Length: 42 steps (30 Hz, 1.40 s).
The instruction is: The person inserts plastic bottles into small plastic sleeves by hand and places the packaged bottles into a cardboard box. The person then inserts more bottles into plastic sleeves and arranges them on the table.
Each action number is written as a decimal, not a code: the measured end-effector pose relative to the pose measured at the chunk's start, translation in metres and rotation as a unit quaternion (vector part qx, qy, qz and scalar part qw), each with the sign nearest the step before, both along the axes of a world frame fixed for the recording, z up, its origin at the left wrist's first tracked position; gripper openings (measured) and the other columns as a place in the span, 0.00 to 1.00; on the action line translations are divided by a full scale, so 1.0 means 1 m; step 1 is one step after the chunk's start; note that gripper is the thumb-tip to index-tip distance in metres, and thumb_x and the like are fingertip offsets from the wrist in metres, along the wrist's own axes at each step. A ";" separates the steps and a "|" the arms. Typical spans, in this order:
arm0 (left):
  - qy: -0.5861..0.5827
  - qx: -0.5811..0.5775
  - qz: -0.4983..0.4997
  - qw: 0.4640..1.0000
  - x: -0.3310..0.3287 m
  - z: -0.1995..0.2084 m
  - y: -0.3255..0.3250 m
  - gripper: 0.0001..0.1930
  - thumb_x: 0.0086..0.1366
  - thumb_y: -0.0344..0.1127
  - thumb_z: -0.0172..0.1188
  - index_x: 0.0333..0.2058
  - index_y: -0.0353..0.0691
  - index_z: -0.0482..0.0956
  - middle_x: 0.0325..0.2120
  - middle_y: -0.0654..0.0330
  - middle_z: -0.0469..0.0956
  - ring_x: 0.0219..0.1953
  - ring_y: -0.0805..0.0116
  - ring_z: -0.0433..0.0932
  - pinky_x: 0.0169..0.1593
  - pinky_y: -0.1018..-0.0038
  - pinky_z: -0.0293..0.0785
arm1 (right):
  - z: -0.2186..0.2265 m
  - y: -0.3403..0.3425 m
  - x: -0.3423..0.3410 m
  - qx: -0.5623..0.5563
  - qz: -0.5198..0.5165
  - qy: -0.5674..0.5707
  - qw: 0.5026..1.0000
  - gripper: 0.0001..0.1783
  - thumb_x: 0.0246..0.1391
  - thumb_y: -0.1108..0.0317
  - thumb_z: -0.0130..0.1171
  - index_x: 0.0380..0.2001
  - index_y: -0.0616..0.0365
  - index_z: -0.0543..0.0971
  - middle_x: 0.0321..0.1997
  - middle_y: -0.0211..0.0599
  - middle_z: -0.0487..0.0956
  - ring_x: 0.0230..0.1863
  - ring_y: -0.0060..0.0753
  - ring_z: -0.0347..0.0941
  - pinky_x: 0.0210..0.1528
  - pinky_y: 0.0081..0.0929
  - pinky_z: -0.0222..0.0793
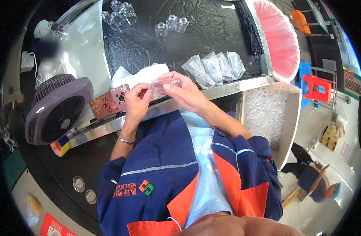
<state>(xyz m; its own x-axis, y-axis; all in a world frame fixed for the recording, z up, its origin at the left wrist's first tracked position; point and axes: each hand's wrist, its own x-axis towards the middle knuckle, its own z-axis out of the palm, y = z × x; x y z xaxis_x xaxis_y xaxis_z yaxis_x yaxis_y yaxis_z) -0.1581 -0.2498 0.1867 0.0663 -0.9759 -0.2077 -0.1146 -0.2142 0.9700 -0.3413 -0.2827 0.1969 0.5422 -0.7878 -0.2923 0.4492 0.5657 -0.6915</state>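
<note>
Head view: two hands (pixel 161 96), four bags (pixel 216 67)

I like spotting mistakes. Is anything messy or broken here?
Nothing looks broken or spilled. Both hands, left hand and right hand, hold a small clear plastic part. The bagged pieces lie in a row.

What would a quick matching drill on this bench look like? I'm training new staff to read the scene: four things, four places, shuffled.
Things:
1. clear plastic piece
2. phone
3. fan
4. bagged pieces

Places:
A. lined up on the black sheet, right of the hands
B. far left, on the bench edge
C. between the left hand and right hand
D. flat on the bench, just left of the left hand

Pairs: 1-C, 2-D, 3-B, 4-A
</note>
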 end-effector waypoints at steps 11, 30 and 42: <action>0.301 0.016 0.095 0.949 0.005 0.003 0.007 0.02 0.60 0.22 0.61 0.31 0.35 0.78 0.23 0.69 0.75 0.20 0.82 0.70 0.25 0.84 0.66 | -0.003 0.019 0.006 -0.280 -0.080 0.210 0.933 0.23 0.54 0.82 0.55 0.54 0.63 0.66 0.54 0.38 0.69 0.55 0.27 0.68 0.58 0.26 0.65; -0.172 -0.292 -0.226 0.913 -0.020 0.016 0.021 0.04 0.55 0.20 0.60 0.30 0.33 0.78 0.25 0.55 0.76 0.25 0.67 0.74 0.30 0.74 0.70 | 0.004 0.023 0.021 -0.008 0.065 -0.094 0.993 0.21 0.58 0.67 0.52 0.55 0.54 0.71 0.55 0.29 0.71 0.57 0.24 0.65 0.57 0.28 0.64; -0.376 -0.209 -0.127 0.894 -0.017 0.011 -0.023 0.14 0.51 0.35 0.70 0.32 0.36 0.77 0.28 0.54 0.76 0.29 0.58 0.77 0.32 0.64 0.73 | -0.002 -0.009 -0.038 -0.455 -0.022 0.578 0.677 0.46 0.47 0.57 0.63 0.63 0.70 0.55 0.67 0.63 0.55 0.71 0.60 0.47 0.71 0.44 0.45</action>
<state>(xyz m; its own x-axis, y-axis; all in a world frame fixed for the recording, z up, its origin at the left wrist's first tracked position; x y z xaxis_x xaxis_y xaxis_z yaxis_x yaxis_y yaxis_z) -0.1747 -0.2725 0.1973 -0.2005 -0.9613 0.1888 -0.7610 0.2742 0.5880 -0.3789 -0.2918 0.1947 0.3353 -0.9349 0.1166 -0.6868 -0.3273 -0.6490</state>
